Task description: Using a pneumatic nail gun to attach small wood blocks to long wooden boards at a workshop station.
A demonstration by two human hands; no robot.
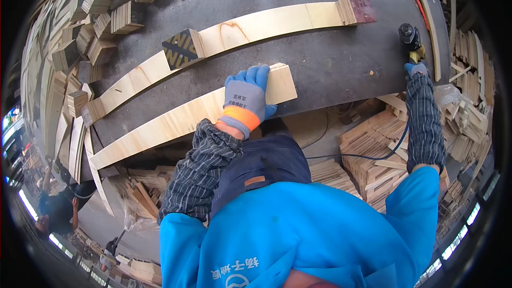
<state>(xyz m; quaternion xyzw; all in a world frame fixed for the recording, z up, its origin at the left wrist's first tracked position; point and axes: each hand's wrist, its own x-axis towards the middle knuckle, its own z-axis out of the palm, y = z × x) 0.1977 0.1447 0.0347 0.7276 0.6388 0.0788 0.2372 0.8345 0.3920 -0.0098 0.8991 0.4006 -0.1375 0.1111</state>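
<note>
A grey and blue glove with an orange cuff covers my left hand (248, 93). Its fingers wrap over the right end of a pale plywood strip (162, 126) along the bench's near edge. Past the fingers juts a squarish pale end (281, 84); whether a separate block lies under my palm is hidden. Far to the right, my gloved right hand (417, 68) closes around a black-and-yellow hand-held power tool (409, 36). Beyond my left hand lies a second, longer curved strip (266, 25), with a dark printed block (183, 49) midway and a red-faced block (357, 10) at its right end.
Plywood blocks (127, 17) crowd the dark bench (314, 56) at the far left. A blue hose (352, 155) runs below my right arm. Stacked wood pieces (373, 154) stand under the near edge, with more offcuts (469, 112) at right. Another person (58, 208) is at lower left.
</note>
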